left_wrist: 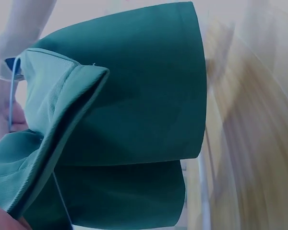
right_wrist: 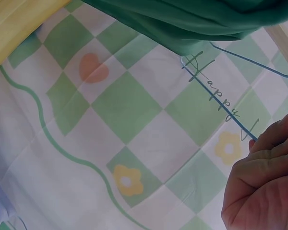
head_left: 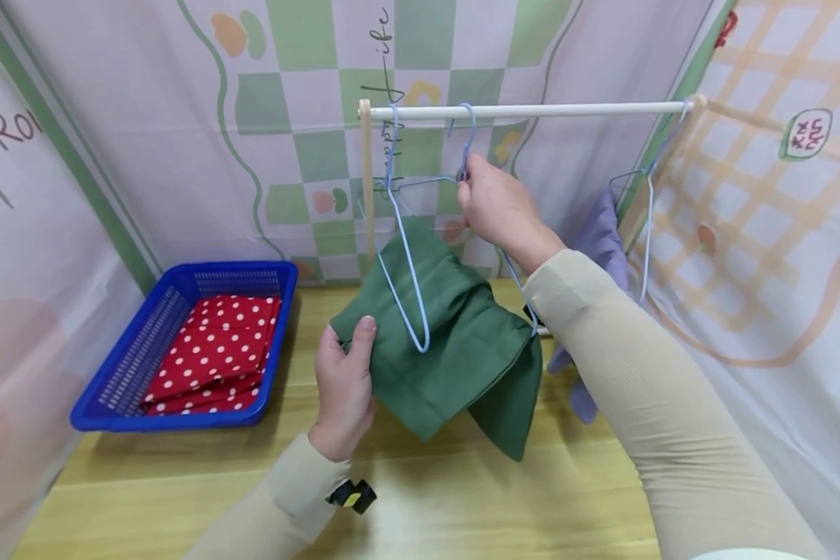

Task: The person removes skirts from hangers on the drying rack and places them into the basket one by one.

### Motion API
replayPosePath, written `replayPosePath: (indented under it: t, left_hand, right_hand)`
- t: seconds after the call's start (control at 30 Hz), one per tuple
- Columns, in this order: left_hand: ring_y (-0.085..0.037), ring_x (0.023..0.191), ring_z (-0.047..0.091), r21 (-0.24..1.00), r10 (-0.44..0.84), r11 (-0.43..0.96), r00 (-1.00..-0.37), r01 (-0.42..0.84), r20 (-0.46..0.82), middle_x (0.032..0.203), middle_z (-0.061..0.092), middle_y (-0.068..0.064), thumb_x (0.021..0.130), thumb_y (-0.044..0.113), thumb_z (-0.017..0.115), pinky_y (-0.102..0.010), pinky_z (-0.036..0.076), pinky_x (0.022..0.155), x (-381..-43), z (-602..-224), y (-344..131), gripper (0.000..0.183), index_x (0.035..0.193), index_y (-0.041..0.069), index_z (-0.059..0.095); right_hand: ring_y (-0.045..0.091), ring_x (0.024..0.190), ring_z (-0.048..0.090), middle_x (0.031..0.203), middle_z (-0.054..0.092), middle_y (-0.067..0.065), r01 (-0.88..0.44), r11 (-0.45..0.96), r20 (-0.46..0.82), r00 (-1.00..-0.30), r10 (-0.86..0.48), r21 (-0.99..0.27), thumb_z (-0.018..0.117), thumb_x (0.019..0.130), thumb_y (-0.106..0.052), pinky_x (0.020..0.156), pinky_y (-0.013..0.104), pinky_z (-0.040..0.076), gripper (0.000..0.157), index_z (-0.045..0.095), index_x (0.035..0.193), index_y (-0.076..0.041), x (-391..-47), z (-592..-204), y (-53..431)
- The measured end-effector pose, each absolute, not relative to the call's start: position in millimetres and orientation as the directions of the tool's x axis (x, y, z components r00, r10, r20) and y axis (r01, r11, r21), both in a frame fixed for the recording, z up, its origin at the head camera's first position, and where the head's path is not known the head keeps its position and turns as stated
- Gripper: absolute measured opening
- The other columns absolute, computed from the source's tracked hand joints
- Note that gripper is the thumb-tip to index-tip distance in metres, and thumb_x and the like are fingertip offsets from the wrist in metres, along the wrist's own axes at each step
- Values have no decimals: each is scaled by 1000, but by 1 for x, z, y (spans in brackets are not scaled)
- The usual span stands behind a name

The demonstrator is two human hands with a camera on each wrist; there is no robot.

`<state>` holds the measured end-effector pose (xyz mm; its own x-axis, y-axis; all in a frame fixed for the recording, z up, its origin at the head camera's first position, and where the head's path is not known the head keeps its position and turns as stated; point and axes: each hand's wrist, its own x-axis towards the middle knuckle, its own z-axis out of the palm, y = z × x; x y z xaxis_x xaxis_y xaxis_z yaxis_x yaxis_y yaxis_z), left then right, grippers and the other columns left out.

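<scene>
Green shorts (head_left: 455,342) hang tilted below the rod, their waistband (left_wrist: 62,115) showing in the left wrist view. My left hand (head_left: 346,381) pinches the shorts' left edge, thumb on top. Up by the rod, my right hand (head_left: 500,206) grips a blue wire hanger (head_left: 468,132) just under its hook, which is over the rod. This hanger's lower corner shows at the shorts' right side; the cloth hides much of the rest. Another blue hanger (head_left: 409,272) hangs from the rod's left end, in front of the shorts.
The white rod (head_left: 567,110) sits on wooden posts. A purple garment (head_left: 602,237) hangs on a third hanger (head_left: 649,225) at the right end. At left, a blue basket (head_left: 273,373) holds folded red polka-dot cloth (head_left: 217,350) on the wooden table (head_left: 147,498).
</scene>
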<state>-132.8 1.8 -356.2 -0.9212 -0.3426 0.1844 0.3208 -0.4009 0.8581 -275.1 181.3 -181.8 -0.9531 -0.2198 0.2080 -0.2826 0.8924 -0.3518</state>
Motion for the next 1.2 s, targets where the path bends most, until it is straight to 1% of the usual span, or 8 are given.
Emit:
replayPosePath:
  t: [0.13, 0.27, 0.57, 0.8, 0.9, 1.03, 1.2]
  left_hand:
    - [-25, 94, 61, 844, -353, -406, -912, 351, 209, 105, 58, -13, 92, 31, 67, -34, 55, 81, -129, -354, -1, 38, 114, 2, 54]
    - [-26, 95, 60, 843, -354, -402, -910, 358, 218, 105, 57, -12, 92, 31, 66, -34, 55, 82, -124, -351, -5, 39, 114, 2, 52]
    - [-23, 90, 60, 816, -397, -430, -893, 386, 213, 99, 56, -9, 93, 27, 66, -31, 55, 77, -116, -345, -10, 34, 109, 0, 52]
    - [-24, 104, 59, 794, -431, -438, -874, 421, 225, 110, 59, -13, 93, 20, 65, -33, 52, 90, -110, -342, -14, 30, 112, -1, 54]
    - [-25, 104, 58, 793, -447, -430, -865, 432, 228, 110, 59, -13, 93, 20, 65, -33, 52, 91, -107, -341, -16, 31, 112, 0, 53]
    - [-25, 101, 58, 791, -472, -403, -845, 460, 251, 106, 58, -13, 93, 21, 65, -32, 52, 88, -103, -340, -17, 32, 112, -1, 52]
    - [-26, 96, 60, 769, -500, -398, -821, 500, 275, 102, 59, -13, 95, 17, 63, -32, 52, 82, -99, -339, -20, 26, 108, -3, 52]
  right_hand:
    - [24, 78, 62, 85, 66, 3, -287, 891, 215, -951, -222, -351, 30, 102, -26, 67, 39, 46, 21, 44, 112, -12, -274, -182, 181]
    - [24, 78, 62, 85, 66, 4, -282, 893, 212, -953, -218, -350, 30, 103, -26, 67, 39, 45, 22, 44, 112, -12, -274, -181, 180]
    - [23, 78, 63, 87, 65, 3, -282, 897, 222, -951, -214, -340, 30, 103, -27, 68, 40, 46, 23, 44, 113, -12, -274, -182, 179]
    - [24, 78, 63, 87, 65, 4, -278, 901, 220, -952, -213, -334, 30, 103, -26, 69, 41, 46, 23, 44, 113, -11, -276, -182, 179]
    - [25, 78, 62, 87, 65, 4, -276, 900, 218, -953, -211, -337, 29, 103, -26, 69, 41, 46, 23, 44, 113, -11, -276, -183, 179]
    - [25, 78, 62, 87, 64, 4, -273, 898, 216, -954, -208, -344, 29, 103, -27, 68, 41, 46, 23, 44, 113, -12, -276, -184, 179]
    - [25, 78, 61, 86, 64, 4, -273, 897, 226, -953, -203, -347, 29, 102, -27, 68, 41, 46, 23, 44, 112, -12, -277, -184, 179]
